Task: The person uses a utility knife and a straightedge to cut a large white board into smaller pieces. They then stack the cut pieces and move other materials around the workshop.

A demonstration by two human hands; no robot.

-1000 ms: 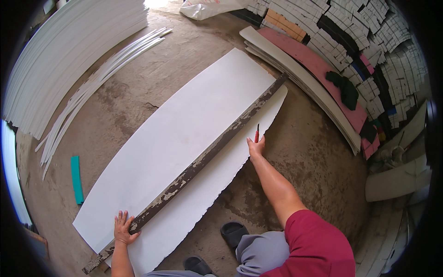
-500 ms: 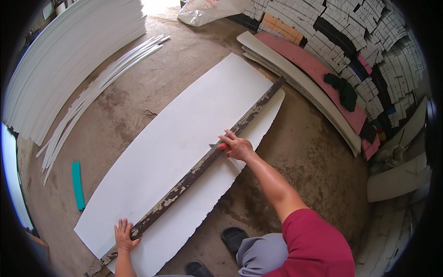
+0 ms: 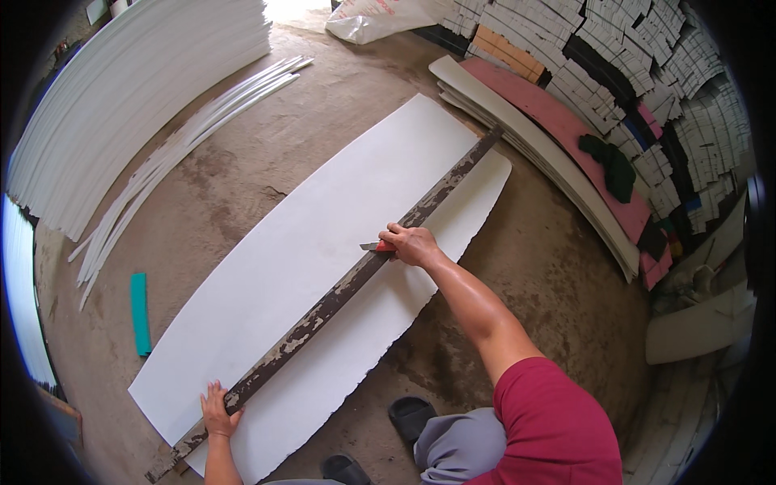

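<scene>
A large white foam sheet (image 3: 283, 267) lies on the floor, with one ragged edge on my side. Across it runs a long, dark bar with flaking paint (image 3: 323, 303), slanting from lower left to upper right. My left hand (image 3: 218, 414) rests flat over the bar's near end, fingers stretched out on the sheet. About midway along the bar, my right hand (image 3: 410, 244) is closed around a red utility knife (image 3: 381, 246). Its blade points left, over the sheet just past the bar's far side.
White sheets (image 3: 137, 89) are stacked at the far left, with thin white strips (image 3: 186, 141) beside them. A green strip (image 3: 140, 314) lies on the floor (image 3: 218, 186). More sheets, a pink one (image 3: 533, 113) on top, and piled white blocks (image 3: 687, 65) stand right. Dark slippers (image 3: 412, 416) are near me.
My right hand has shifted slightly left, and its raised fingers have curled in around the knife. The bar has swung a little against the sheet. My left hand stays at the bar's near end.
</scene>
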